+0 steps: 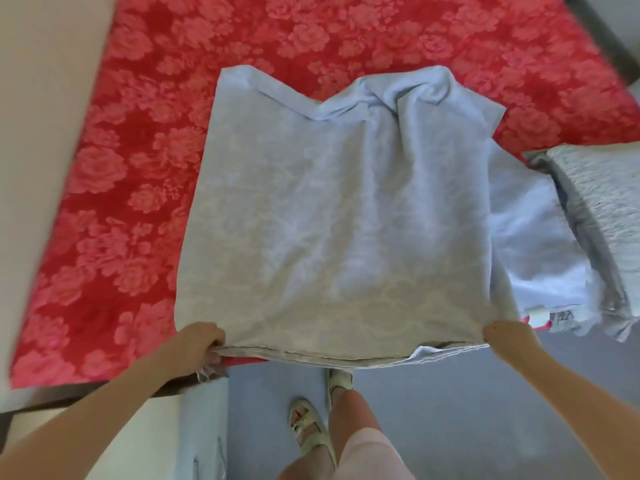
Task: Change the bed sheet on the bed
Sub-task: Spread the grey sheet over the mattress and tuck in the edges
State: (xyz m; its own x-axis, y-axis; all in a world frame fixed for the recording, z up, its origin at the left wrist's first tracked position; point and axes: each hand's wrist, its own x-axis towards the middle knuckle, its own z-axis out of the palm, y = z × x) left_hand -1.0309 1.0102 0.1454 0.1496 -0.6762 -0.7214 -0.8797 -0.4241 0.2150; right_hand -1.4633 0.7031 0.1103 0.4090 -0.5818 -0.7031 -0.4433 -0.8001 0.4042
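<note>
A pale blue bed sheet (339, 209), folded in several layers, lies spread over the near part of a bare mattress (145, 140) covered in red floral fabric. My left hand (202, 341) grips the sheet's near left corner at the mattress edge. My right hand (507, 336) grips the near right corner, fingers hidden under the cloth. The sheet's far end is rumpled and its right side trails off toward the bed's edge.
A grey textured pillow or folded cover (602, 209) lies at the right on the bed edge. A white wall (45, 133) runs along the left. A white cabinet (166, 441) stands at the lower left. My sandalled feet (311, 424) stand on blue-grey floor (467, 410).
</note>
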